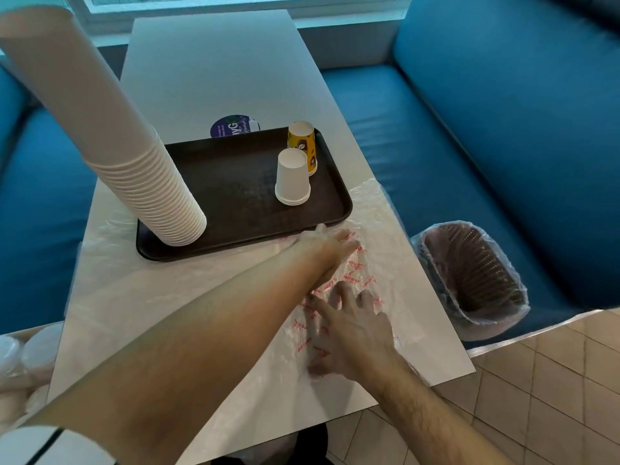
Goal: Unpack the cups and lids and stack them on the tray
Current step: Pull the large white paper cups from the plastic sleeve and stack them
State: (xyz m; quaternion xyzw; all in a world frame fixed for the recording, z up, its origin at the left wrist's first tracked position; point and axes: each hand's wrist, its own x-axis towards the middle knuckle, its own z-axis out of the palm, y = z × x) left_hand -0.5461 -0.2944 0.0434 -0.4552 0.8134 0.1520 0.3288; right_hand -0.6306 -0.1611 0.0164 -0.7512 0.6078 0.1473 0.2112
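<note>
1. The worktop (214,72) carries the tray (235,182), where a tall stack of white cups (110,142) already stands upside down at the left end.
2. The empty plastic wrapper (375,236) lies flat, spread left to right just in front of the tray.
3. My left hand (327,245) presses it, fingers straight and together, nearer the tray.
4. My right hand (352,333) rests on it, fingers spread.
5. Lids (30,350) wait, still bagged, far left, so my left hand is the nearer.

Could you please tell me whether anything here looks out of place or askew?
The tall stack of white cups on the tray leans markedly to the left, perhaps partly lens distortion. Empty plastic wrapping sprawls over the table, with both hands, left hand and right hand, flat on it.
</note>
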